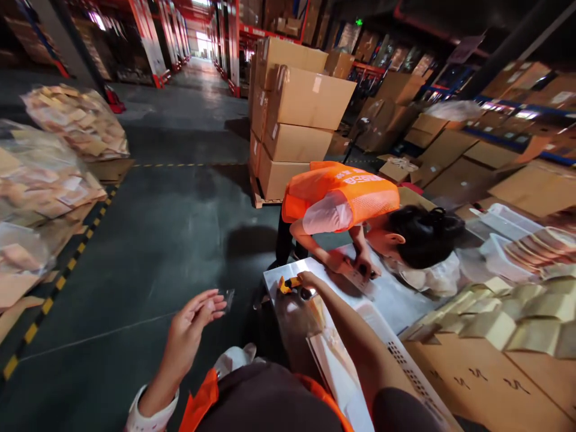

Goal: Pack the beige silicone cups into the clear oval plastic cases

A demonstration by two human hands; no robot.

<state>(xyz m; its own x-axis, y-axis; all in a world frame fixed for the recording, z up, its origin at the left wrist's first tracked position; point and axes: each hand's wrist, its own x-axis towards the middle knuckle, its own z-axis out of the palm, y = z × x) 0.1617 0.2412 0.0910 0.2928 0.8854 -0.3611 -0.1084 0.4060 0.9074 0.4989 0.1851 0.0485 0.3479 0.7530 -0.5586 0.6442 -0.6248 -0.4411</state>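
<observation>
– where's the yellow tool (286, 285)?
– at the near corner of the surface (294, 268), out in front of the person. the right hand (308, 279) has it by one end.

– how is that arm posed?
– stretched forward from the lower right, slanting across the surface, elbow nearly straight, hand low with the knuckles up. the fingers are narrow, closed on the tool's end; their exact grip is too small to see.

– and the left hand (192, 321)?
– raised out to the side, over the floor (198, 240) and well apart from the surface. elbow bent, palm turned inward, fingers half curled and close together, thumb lying near them. a clear scrap (230, 299) is at the tips; whether it's pinched or just clinging, i can't tell.

– what's on that wrist?
– a white band (153, 410).

– what else is near?
– a slotted white crate (398, 360) beyond the right forearm, and a co-worker (346, 189) in an orange vest, bent over the surface with both hands low above it.

– farther off?
– stacked boxes (310, 99) behind the co-worker, and clear bags (78, 123) of packets at the far left.
</observation>
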